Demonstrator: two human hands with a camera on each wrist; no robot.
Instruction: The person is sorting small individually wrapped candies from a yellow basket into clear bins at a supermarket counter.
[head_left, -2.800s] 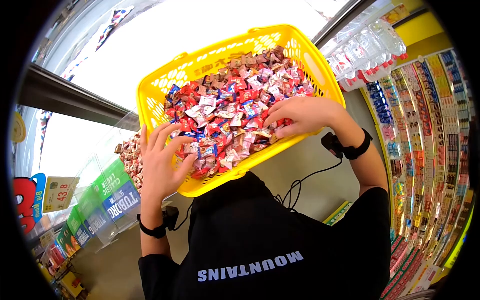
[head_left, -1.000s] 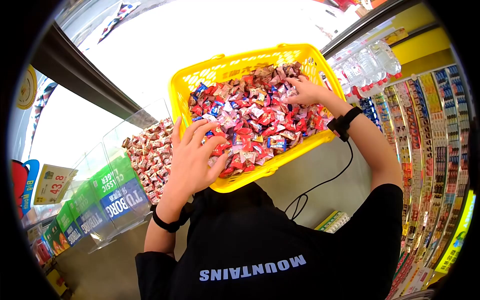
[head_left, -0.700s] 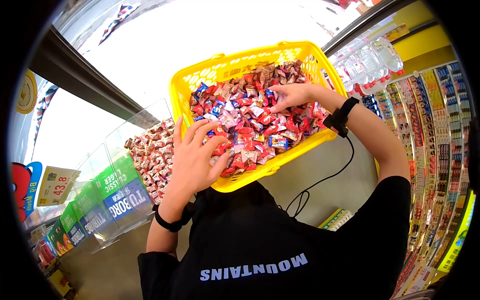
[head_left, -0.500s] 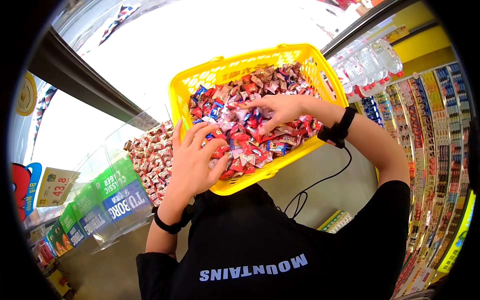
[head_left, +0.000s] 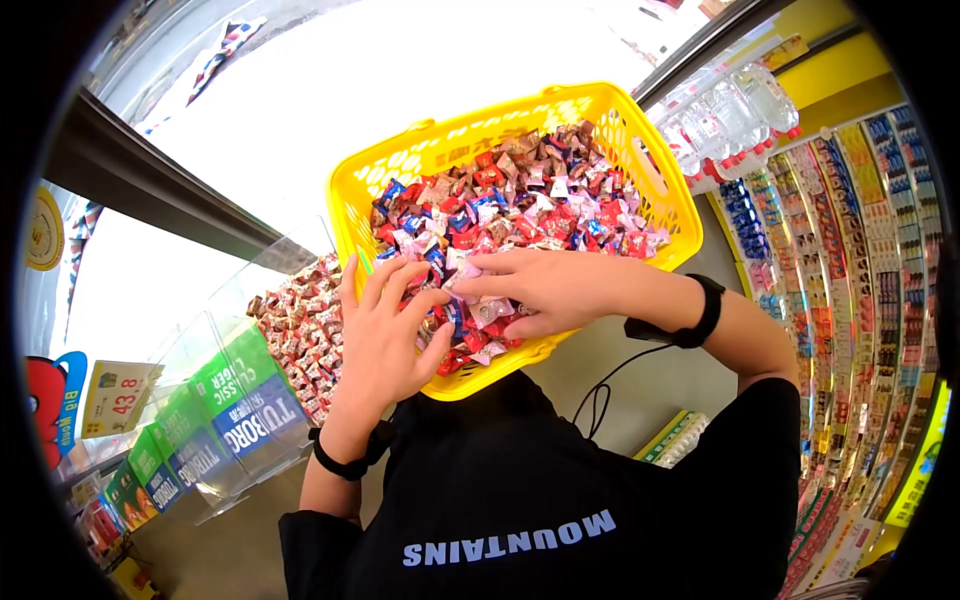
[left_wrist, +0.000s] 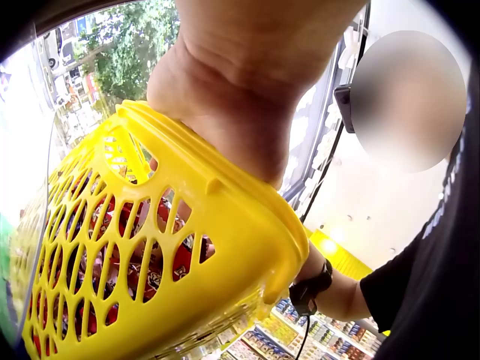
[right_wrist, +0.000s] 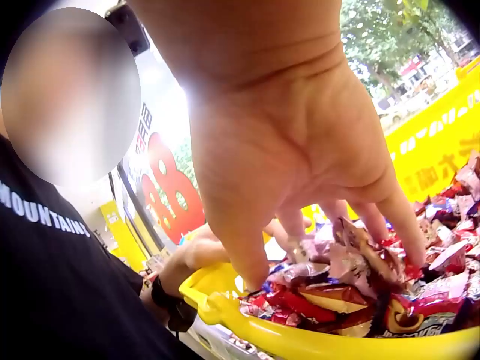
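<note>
A yellow plastic basket (head_left: 672, 225) holds a heap of wrapped candies (head_left: 545, 205) in red, pink, blue and brown. My left hand (head_left: 390, 335) lies over its near left corner, fingers spread and reaching in onto the candies. In the left wrist view the heel of that hand (left_wrist: 225, 127) overlaps the basket's rim. My right hand (head_left: 535, 290) is down among the candies, just right of the left fingertips. Seen from the right wrist, its fingers and thumb are spread and fairly straight, tips in the heap, with candies (right_wrist: 356, 259) beneath the palm.
More candies (head_left: 300, 330) lie behind a clear plastic panel (head_left: 215, 345) on the left, near green and blue Tuborg cartons (head_left: 245, 395). Water bottles (head_left: 730, 115) and packed shelves (head_left: 850, 260) stand on the right. A cable (head_left: 600, 400) hangs beside the basket.
My right hand has swept from the basket's far right toward the near left, closing on the left hand and pushing candies along. The left hand stays at its corner.
</note>
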